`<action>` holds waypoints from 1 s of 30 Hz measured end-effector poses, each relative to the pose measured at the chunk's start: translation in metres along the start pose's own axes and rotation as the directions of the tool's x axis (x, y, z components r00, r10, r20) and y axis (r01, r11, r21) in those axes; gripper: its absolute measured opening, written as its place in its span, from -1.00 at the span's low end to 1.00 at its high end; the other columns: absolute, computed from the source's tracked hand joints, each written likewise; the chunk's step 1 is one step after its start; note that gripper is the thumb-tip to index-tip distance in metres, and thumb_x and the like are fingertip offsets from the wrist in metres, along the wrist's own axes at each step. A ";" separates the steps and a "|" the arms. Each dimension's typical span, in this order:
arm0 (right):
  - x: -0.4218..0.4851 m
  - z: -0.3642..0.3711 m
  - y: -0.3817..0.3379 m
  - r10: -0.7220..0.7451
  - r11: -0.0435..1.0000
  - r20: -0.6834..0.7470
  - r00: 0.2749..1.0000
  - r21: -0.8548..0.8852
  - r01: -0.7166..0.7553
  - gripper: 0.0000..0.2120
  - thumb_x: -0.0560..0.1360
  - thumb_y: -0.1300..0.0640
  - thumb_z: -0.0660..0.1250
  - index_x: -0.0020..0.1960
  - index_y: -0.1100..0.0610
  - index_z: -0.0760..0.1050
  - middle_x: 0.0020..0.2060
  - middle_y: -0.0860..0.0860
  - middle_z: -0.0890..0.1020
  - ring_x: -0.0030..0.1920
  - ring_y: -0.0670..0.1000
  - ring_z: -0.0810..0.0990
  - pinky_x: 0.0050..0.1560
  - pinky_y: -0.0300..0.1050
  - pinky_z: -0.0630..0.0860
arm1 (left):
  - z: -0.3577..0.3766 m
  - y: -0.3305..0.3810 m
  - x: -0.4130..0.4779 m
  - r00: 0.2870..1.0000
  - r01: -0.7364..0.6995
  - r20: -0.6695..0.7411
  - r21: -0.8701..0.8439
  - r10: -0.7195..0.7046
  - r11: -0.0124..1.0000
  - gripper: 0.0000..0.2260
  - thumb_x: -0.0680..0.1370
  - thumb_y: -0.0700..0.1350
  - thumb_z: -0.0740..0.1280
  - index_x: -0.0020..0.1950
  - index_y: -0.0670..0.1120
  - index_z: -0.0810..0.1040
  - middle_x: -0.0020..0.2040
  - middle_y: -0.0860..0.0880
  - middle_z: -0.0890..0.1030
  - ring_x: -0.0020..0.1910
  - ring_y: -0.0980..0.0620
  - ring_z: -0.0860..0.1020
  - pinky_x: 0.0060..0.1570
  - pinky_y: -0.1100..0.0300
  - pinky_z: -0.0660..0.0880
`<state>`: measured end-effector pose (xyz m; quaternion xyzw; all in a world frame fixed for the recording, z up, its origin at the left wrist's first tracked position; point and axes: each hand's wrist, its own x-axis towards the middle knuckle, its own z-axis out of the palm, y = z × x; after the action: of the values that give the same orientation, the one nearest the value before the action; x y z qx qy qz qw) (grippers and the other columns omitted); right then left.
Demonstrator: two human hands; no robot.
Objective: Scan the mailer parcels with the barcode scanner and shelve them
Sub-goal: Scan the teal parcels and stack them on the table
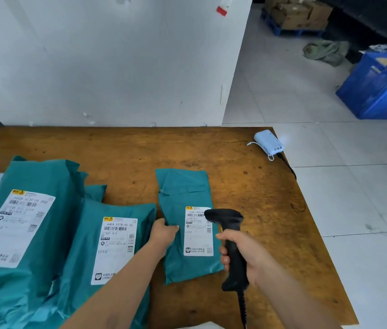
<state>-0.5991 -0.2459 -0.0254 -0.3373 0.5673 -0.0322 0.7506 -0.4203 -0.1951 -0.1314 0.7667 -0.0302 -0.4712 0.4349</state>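
Observation:
A small teal mailer parcel [183, 198] lies flat on the wooden table [247, 186], its white label facing up. My left hand [164, 232] grips the parcel's left edge. My right hand [242, 255] grips the handle of a black barcode scanner [229, 236], whose head hangs over the label's upper right corner. Two larger teal mailers lie to the left: one in the middle [116, 241] and one at the far left [28, 210], both with labels up.
A pale blue power bank [268, 142] with a cable sits at the table's far right corner. A white wall panel stands behind the table. On the tiled floor to the right stand a blue crate [377, 91] and a pallet of cardboard boxes [297, 15].

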 end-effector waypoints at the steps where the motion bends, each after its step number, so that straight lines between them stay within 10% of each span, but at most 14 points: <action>1: 0.001 0.000 0.000 0.006 1.000 -0.002 1.000 0.008 -0.006 -0.90 0.48 0.18 0.34 -0.15 0.16 0.43 -0.52 0.04 0.47 -0.57 -0.02 0.39 -0.50 -0.21 0.36 | 0.000 -0.002 0.001 1.000 -0.011 0.011 -0.023 0.011 1.000 -0.84 0.53 -0.35 0.27 0.10 -0.28 0.51 0.12 -0.21 0.60 -0.01 -0.12 0.55 0.03 0.07 0.49; 11: 0.003 0.009 0.003 0.004 1.000 0.005 1.000 0.003 -0.004 -0.80 0.47 0.16 0.35 0.03 0.26 0.54 -0.51 0.05 0.48 -0.55 -0.03 0.40 -0.49 -0.21 0.39 | -0.006 -0.006 -0.011 0.951 -0.305 0.031 0.250 0.307 0.919 -0.59 0.48 -0.38 0.27 0.26 -0.07 0.32 -0.11 0.12 0.51 -0.15 0.14 0.51 -0.32 0.41 0.38; 16: 0.002 0.010 0.001 -0.024 1.000 0.007 1.000 0.009 0.024 -0.84 0.47 0.17 0.34 -0.01 0.23 0.50 -0.52 0.05 0.47 -0.56 -0.03 0.39 -0.49 -0.20 0.38 | -0.008 -0.008 -0.016 0.939 -0.341 0.071 0.282 0.335 0.897 -0.33 0.51 -0.34 0.28 0.52 -0.05 0.06 0.24 -0.01 0.52 0.12 0.05 0.53 0.02 0.29 0.47; 20: 0.000 0.010 0.000 -0.030 0.999 0.009 0.999 -0.009 0.030 -0.78 0.47 0.17 0.33 0.08 0.26 0.53 -0.52 0.04 0.47 -0.55 -0.03 0.39 -0.48 -0.19 0.38 | -0.011 -0.010 -0.019 0.929 -0.366 0.069 0.302 0.363 0.880 -0.23 0.50 -0.35 0.28 0.54 0.04 -0.07 0.12 0.11 0.47 -0.01 0.11 0.52 -0.01 0.24 0.47; 30: -0.009 0.003 0.000 -0.059 0.998 -0.005 0.998 0.009 0.059 -0.92 0.48 0.17 0.34 -0.14 0.18 0.49 -0.51 0.05 0.47 -0.55 -0.03 0.39 -0.50 -0.20 0.35 | -0.016 -0.002 -0.017 0.914 -0.397 0.190 0.250 0.358 0.883 -0.45 0.51 -0.47 0.14 0.43 -0.06 0.34 0.36 -0.05 0.45 0.20 0.09 0.46 -0.13 0.54 0.45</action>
<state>-0.5995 -0.2407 -0.0174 -0.3505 0.5587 -0.0575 0.7495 -0.4182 -0.1760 -0.1185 0.7658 -0.2762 -0.4201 0.4010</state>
